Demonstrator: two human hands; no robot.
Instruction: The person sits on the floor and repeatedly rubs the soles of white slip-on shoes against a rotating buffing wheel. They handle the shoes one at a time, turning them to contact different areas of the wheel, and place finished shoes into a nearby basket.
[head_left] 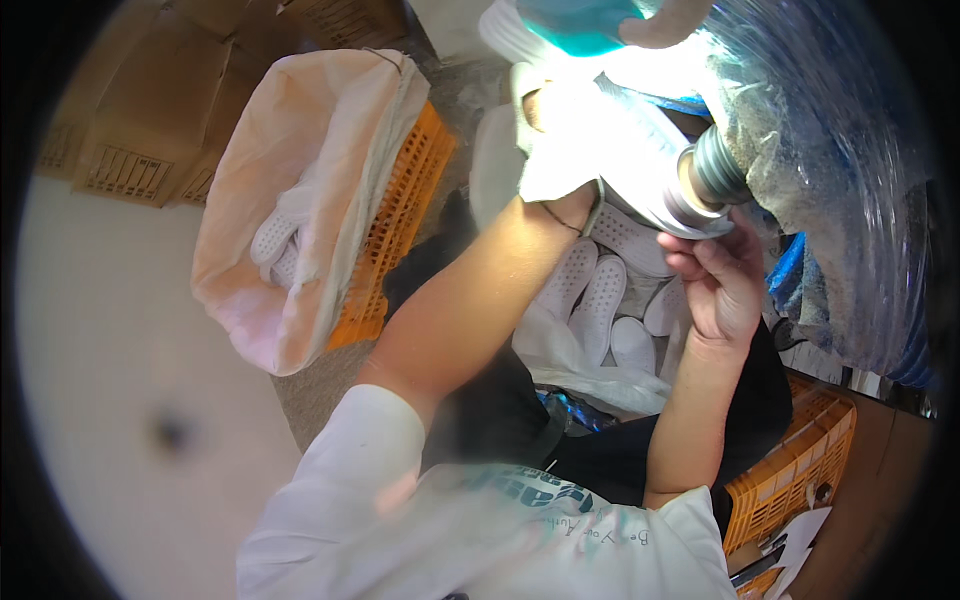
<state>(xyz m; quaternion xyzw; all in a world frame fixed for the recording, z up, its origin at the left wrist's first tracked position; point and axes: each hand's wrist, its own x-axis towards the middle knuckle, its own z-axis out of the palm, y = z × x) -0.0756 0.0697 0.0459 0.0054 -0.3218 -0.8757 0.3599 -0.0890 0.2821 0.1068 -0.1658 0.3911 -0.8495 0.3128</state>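
A white shoe-shaped piece (pixel 645 160) lies between my hands at the upper right, washed out by strong light. At its near end, against a grey ringed roller (pixel 718 168), my right hand (pixel 718 275) pinches the rim between thumb and fingers. My left hand (pixel 560 155), in a white glove, reaches up along the far side of the piece; glare hides most of its fingers. Below both hands, several white perforated pieces of the same sort (pixel 598 300) lie in a clear plastic bag (pixel 640 385).
To the left stands an orange basket (pixel 390 220) with a pale liner and white pieces inside. Brown cartons (pixel 140 110) are stacked behind it. Plastic-wrapped machinery (pixel 850 160) borders the right. Another orange basket (pixel 790 470) sits lower right. At the top, fingers (pixel 672 22) touch something teal (pixel 580 22).
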